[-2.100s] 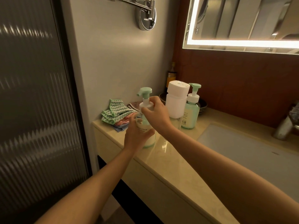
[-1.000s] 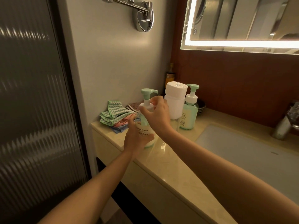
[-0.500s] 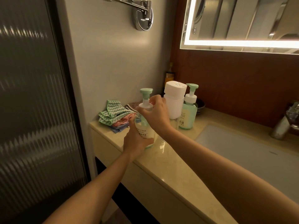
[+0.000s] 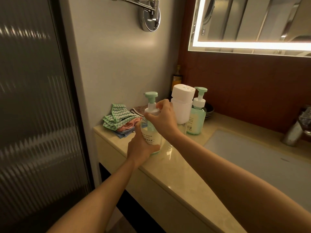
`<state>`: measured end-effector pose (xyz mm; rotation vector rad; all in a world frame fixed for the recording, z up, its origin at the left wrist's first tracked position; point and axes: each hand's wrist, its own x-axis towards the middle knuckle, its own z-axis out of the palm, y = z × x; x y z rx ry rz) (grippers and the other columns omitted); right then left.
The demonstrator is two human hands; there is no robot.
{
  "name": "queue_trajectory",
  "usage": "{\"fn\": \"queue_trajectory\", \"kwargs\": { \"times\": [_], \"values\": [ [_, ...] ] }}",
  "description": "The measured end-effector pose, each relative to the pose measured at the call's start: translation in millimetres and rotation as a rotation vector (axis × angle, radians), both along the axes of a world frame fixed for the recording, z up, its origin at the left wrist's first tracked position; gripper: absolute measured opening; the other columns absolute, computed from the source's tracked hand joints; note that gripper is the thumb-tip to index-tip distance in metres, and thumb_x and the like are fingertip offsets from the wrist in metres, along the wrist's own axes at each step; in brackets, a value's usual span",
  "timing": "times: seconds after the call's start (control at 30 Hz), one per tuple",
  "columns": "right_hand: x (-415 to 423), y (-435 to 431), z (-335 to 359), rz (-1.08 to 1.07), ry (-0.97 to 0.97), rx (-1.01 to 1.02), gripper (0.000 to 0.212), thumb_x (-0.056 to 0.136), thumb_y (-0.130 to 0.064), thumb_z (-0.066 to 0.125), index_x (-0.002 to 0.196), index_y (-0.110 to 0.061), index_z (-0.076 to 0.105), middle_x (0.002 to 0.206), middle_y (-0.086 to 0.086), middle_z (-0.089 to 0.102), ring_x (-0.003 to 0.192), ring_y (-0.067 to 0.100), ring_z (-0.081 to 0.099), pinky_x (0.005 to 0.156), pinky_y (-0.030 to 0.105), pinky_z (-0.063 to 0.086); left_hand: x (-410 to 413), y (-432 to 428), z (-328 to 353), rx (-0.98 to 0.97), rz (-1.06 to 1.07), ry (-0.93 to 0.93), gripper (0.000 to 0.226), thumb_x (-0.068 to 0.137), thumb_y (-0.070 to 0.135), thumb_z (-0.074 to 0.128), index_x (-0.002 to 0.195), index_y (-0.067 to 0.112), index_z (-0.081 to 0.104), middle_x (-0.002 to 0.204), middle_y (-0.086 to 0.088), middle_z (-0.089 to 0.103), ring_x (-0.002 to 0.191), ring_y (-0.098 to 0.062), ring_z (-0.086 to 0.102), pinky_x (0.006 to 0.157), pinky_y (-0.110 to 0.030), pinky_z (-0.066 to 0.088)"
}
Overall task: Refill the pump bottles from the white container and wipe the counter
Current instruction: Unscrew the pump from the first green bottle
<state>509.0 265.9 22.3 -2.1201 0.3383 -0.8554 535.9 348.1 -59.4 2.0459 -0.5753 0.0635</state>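
The pump (image 4: 151, 95) has turned in the right hand (image 4: 162, 118) gripping it, the left hand (image 4: 141, 147) clasps the bottle (image 4: 149, 137) just below; likely unscrewing, so next it lifts off, with the container (image 4: 182, 105) just behind the fingers.

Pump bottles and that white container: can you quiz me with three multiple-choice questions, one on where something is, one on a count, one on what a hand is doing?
1. Where is the white container?
A. in the sink
B. beside the far bottle
C. on the cloths

2. How many pump bottles stand on the counter?
A. one
B. two
C. three

3. What is the left hand doing?
A. holding the near bottle
B. hanging free
C. wiping

Answers:
1 B, it stands just left of that bottle.
2 B, two green pump heads show.
3 A, its fingers wrap the bottle's body.
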Motion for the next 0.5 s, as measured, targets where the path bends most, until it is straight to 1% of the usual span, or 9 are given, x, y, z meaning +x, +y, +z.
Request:
{"fn": "queue_trajectory", "kwargs": {
  "times": [0.1,0.17,0.23,0.27,0.37,0.43,0.5],
  "values": [
    [-6.8,0.4,5.6,0.152,0.042,0.176,0.037,0.084,-0.018,0.062,0.117,-0.014,0.047,0.102,-0.003,0.051,0.087,0.009,0.05,0.081,0.026,0.047,-0.7,0.1,0.8,0.012,0.001,-0.004,0.107,0.066,0.031,0.08,0.143,0.026,0.005,0.128,0.0,0.055,0.115,-0.024,0.053,0.085,-0.028,0.041],
    [-8.9,0.7,4.5,0.211,0.054,0.2,0.04,0.086,-0.015,0.058,0.124,-0.015,0.046,0.104,-0.004,0.051,0.089,0.009,0.05,0.078,0.023,0.044,-0.5,0.0,0.8,0.022,0.001,-0.015,0.107,0.066,0.03,0.08,0.143,0.024,0.005,0.129,0.0,0.054,0.114,-0.024,0.054,0.083,-0.027,0.04],
    [-7.5,0.4,0.1,0.189,0.03,0.146,0.045,0.085,-0.02,0.061,0.127,-0.017,0.044,0.113,0.0,0.051,0.098,0.013,0.051,0.08,0.024,0.041,-0.5,0.0,0.4,0.026,0.0,-0.02,0.107,0.066,0.03,0.08,0.143,0.024,0.005,0.13,0.0,0.053,0.115,-0.024,0.053,0.082,-0.026,0.039],
    [-5.9,0.1,-2.2,0.149,0.008,0.097,0.045,0.084,-0.024,0.063,0.124,-0.017,0.044,0.115,0.001,0.049,0.101,0.015,0.05,0.082,0.026,0.042,-0.5,0.3,0.1,0.021,0.002,-0.015,0.108,0.065,0.03,0.08,0.143,0.025,0.005,0.13,0.001,0.053,0.115,-0.024,0.053,0.083,-0.027,0.039],
    [-1.5,-0.5,-4.7,0.008,-0.039,-0.028,0.046,0.078,-0.033,0.07,0.111,-0.015,0.044,0.11,0.002,0.045,0.098,0.017,0.049,0.084,0.028,0.047,-0.4,0.9,-1.2,0.0,0.008,-0.002,0.112,0.064,0.033,0.081,0.143,0.031,0.002,0.129,0.003,0.053,0.116,-0.024,0.052,0.086,-0.03,0.042],
    [0.0,-1.3,-3.2,-0.007,-0.033,-0.048,0.044,0.078,-0.03,0.071,0.109,-0.015,0.044,0.109,0.004,0.046,0.096,0.017,0.049,0.084,0.029,0.048,-0.2,0.5,-1.5,0.011,0.011,-0.002,0.111,0.064,0.034,0.08,0.143,0.03,0.004,0.129,0.003,0.053,0.116,-0.024,0.052,0.086,-0.03,0.042],
    [-0.3,-0.5,-1.7,0.039,-0.008,-0.035,0.041,0.081,-0.025,0.067,0.114,-0.015,0.045,0.113,0.004,0.048,0.097,0.014,0.048,0.084,0.026,0.046,0.1,0.0,-0.9,0.025,0.017,-0.003,0.108,0.064,0.034,0.08,0.143,0.028,0.007,0.129,0.002,0.053,0.116,-0.024,0.053,0.085,-0.029,0.041]
  ]
}}
